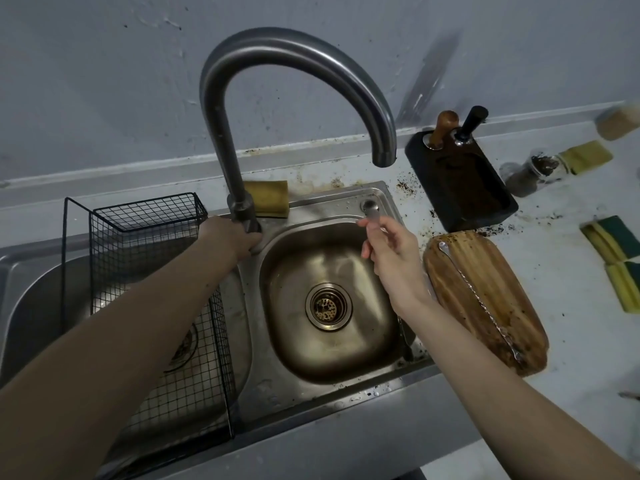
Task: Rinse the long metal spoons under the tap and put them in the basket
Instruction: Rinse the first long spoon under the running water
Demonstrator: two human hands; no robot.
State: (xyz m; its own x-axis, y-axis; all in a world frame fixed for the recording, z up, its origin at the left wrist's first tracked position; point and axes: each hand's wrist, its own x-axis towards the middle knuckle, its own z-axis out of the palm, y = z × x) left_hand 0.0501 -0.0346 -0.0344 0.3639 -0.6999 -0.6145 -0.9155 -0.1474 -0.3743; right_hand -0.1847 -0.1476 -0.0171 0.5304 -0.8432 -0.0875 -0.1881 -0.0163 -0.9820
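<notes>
My right hand point(391, 258) holds a long metal spoon point(370, 210) over the right sink basin point(332, 355), bowl end pointing up under the tap spout; its handle runs down behind my wrist. No water runs from the tall curved tap point(298, 60). My left hand point(228, 237) grips the tap's base handle. A second long twisted spoon point(481, 299) lies on the wooden board point(502, 271) to the right of the sink. The black wire basket point(145, 220) stands in the left basin, under my left forearm.
A sponge point(266, 197) lies behind the tap. A black knock box point(460, 181) with two tampers, a small jar point(540, 168) and several sponges sit on the dirty counter at right. Coffee grounds are scattered around the sink rim.
</notes>
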